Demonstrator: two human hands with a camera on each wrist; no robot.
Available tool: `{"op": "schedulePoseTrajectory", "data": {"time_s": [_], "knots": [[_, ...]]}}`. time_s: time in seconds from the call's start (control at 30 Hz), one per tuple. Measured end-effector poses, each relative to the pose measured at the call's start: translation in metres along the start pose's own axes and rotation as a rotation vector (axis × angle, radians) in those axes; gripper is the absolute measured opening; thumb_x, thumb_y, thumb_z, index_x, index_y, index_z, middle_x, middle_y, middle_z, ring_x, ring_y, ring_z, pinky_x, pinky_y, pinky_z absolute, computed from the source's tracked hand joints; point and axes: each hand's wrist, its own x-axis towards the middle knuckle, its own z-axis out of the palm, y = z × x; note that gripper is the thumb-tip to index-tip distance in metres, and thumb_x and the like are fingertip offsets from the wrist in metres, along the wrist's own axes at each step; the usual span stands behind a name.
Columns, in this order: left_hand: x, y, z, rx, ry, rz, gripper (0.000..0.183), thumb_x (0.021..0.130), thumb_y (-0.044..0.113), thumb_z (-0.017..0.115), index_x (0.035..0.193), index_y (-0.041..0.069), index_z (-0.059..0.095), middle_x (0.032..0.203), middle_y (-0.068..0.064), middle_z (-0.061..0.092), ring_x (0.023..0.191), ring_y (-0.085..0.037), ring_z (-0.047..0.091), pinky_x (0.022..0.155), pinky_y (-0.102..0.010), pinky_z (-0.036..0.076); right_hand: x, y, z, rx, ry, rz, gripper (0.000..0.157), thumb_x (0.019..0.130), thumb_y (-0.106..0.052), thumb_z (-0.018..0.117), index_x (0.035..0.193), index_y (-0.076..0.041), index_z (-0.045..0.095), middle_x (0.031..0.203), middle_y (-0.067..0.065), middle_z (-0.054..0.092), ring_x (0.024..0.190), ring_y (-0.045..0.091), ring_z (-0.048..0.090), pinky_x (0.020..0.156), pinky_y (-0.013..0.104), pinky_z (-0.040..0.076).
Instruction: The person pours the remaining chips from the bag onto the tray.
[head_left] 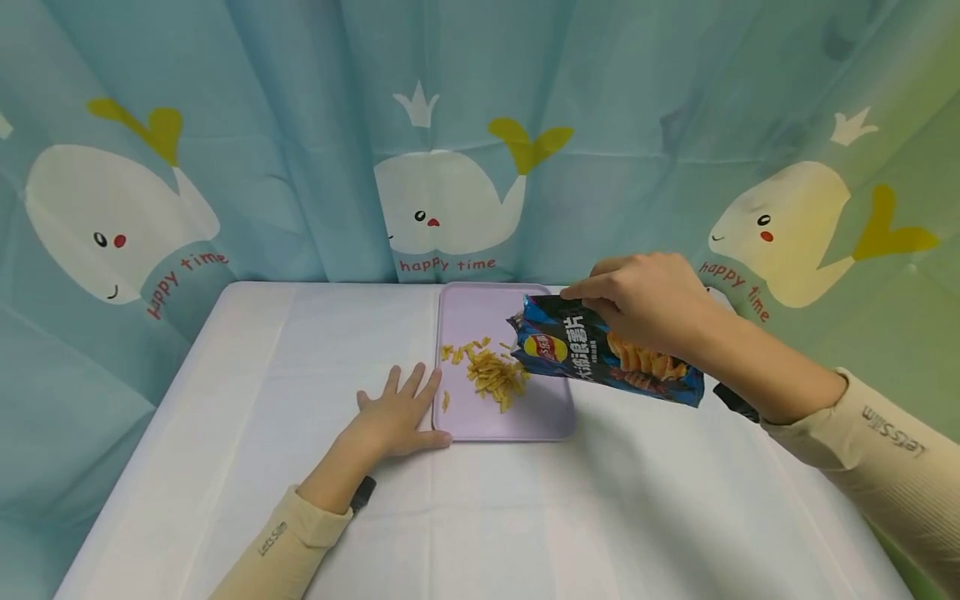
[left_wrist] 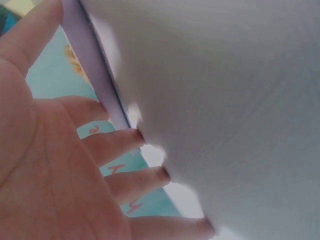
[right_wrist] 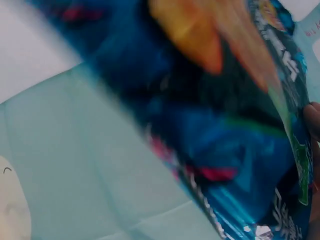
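Observation:
Tilted over a lilac tray (head_left: 540,421), a dark blue bag of potato chips (head_left: 600,354) has its torn end toward the left. My right hand (head_left: 648,300) pinches the bag along its upper edge. The right wrist view is filled by the bag (right_wrist: 200,120), partly blurred, with a fingertip at the right border. A heap of yellow chips (head_left: 495,379) lies on the tray, with a few loose pieces to its left. My left hand (head_left: 397,417) is spread on the table at the tray's left edge, its thumb touching the near left corner. In the left wrist view, its fingers (left_wrist: 120,145) are straight.
A white-covered table (head_left: 315,350) carries the tray near its far edge. Behind it hangs a blue-green curtain (head_left: 300,167) printed with white whales.

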Motion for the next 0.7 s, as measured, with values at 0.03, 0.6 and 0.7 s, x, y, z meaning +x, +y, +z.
{"op": "schedulePoseTrajectory", "data": {"time_s": [0.03,0.6,0.7], "knots": [[0.0003,-0.0002,0.0001,0.001,-0.001,-0.001,0.103,0.084,0.067,0.064,0.161,0.016,0.017,0.167,-0.015,0.013,0.150,-0.050,0.007,0.098,-0.085,0.017,0.0000,-0.0002,0.0006,0.003,0.005,-0.005,0.029,0.094,-0.009,0.065,0.110,-0.029,0.079,0.068,-0.009,0.060,0.044,0.005,0.036,0.040,0.024,0.023],[-0.0010,0.0010,-0.0017,-0.008,-0.007,-0.003,0.103,0.085,0.066,0.065,0.161,0.016,0.017,0.167,-0.015,0.013,0.150,-0.050,0.007,0.099,-0.085,0.017,0.0023,-0.0011,-0.0042,-0.013,0.004,-0.026,0.031,0.094,-0.008,0.064,0.111,-0.029,0.078,0.069,-0.010,0.061,0.043,0.005,0.033,0.040,0.024,0.022],[-0.0013,0.0012,-0.0023,-0.009,-0.005,-0.005,0.102,0.085,0.066,0.065,0.161,0.017,0.017,0.167,-0.015,0.013,0.150,-0.050,0.007,0.099,-0.085,0.017,0.0033,-0.0020,-0.0060,-0.013,-0.009,-0.041,0.033,0.094,-0.006,0.062,0.112,-0.029,0.078,0.070,-0.010,0.061,0.043,0.005,0.032,0.041,0.024,0.021]]}}
